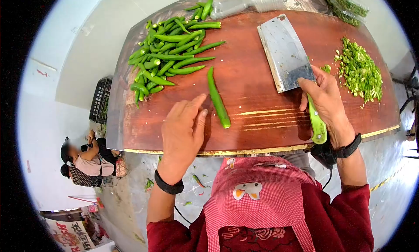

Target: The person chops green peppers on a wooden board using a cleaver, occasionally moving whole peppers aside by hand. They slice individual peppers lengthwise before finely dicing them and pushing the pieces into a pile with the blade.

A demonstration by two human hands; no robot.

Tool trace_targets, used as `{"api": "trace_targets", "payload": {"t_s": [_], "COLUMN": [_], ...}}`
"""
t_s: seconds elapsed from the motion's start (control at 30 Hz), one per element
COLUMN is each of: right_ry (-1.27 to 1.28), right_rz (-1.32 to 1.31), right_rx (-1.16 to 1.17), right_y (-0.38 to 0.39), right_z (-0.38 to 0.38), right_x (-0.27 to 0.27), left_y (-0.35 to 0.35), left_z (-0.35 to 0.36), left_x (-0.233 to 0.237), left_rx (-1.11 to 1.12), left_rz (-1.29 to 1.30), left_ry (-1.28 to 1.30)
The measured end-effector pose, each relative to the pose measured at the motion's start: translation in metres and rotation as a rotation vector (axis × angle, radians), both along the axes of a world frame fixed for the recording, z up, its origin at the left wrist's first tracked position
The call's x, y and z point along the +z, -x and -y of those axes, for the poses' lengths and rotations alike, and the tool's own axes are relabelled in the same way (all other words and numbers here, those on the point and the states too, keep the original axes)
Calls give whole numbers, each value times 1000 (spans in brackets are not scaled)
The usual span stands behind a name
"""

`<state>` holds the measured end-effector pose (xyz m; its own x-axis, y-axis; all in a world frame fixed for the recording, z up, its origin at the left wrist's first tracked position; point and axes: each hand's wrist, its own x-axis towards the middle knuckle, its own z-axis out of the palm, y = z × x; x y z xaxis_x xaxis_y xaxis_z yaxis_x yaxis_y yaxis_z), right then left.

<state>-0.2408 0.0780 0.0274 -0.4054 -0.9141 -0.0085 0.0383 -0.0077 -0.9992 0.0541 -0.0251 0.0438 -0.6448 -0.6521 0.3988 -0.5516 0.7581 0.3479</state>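
Note:
A single green pepper lies lengthwise on the red-brown table, its cut end toward me. Just left of it is my left hand, holding nothing, with thumb and forefinger apart and the other fingers bent. My right hand grips a cleaver by its green handle. The broad blade points away from me and to the left, over the table. Whole green peppers form a pile at the far left. Chopped green pepper sits in a heap right of the cleaver.
The table has a gold front edge close to my body. Clear plastic packaging and a bag of greens lie along the far side. A person sits at the left near a black crate.

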Motion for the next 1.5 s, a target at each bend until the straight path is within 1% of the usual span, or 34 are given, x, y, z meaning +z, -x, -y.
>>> {"api": "trace_targets", "payload": {"t_s": [0.03, 0.07, 0.13, 0.17, 0.23, 0.33, 0.4, 0.53, 0.67, 0.77, 0.83, 0.87, 0.93, 1.0, 1.07, 1.1, 1.17, 1.3, 1.4, 1.47, 1.5], "right_ry": [-2, 0, 2, -4, -18, -4, 27, 3, 25, 24, 30, 30, 64, 46, 30, 15, -6, -16, -16, -16, -37], "right_rz": [3, 10, 17, 2, -9, 13, 24, 8, 19, 30, 61, 57, 68, 60, 55, 37, 16, -2, -20, -46, -101], "right_rx": [-2, -9, -17, -3, 8, 13, 8, 29, 29, 32, 31, 29, 21, 39, 59, 54, 44, 46, 59, 71, 88], "right_y": [-1, -2, -1, 0, 1, 0, 0, 2, 1, 2, 1, 0, -1, 3, 3, 2, 2, 1, 0, 0, -2], "right_z": [-1, -1, -2, -2, -3, -3, -3, -4, -4, -5, -6, -6, -6, -5, -6, -6, -7, -8, -6, -9, -12], "right_x": [0, 1, 1, 0, -1, -1, -3, -2, -1, -1, 1, 2, 1, -3, -4, -3, 0, 1, -2, 2, 8], "left_y": [1, 2, 5, 7, 12, 11, 10, 7, 7, 16, 27, 30, 35, 33, 26, 26, 28, 40, 50, 53, 53], "left_z": [-2, -2, 2, 3, 2, 6, 9, 11, 13, 6, -4, -6, -12, -19, -23, -24, -27, -36, -38, -39, -39], "left_x": [3, 3, 2, 1, 0, -4, -6, -6, 3, 10, 6, 1, -12, -11, -10, -11, -18, -28, -32, -33, -34], "left_rx": [48, 45, -59, -59, -100, -169, -181, -194, -199, -190, -88, -89, -181, -181, -145, -146, -145, -181, -153, -118, -117], "left_rz": [31, 34, 10, 13, 99, 179, 207, 271, 318, 237, 206, 202, 165, 134, 133, 133, 58, -6, -60, -160, -170], "left_ry": [-27, -29, -7, -9, 72, 106, 119, 142, 174, 223, 384, 384, 252, 235, 131, 131, 213, 130, 94, 95, 94]}}
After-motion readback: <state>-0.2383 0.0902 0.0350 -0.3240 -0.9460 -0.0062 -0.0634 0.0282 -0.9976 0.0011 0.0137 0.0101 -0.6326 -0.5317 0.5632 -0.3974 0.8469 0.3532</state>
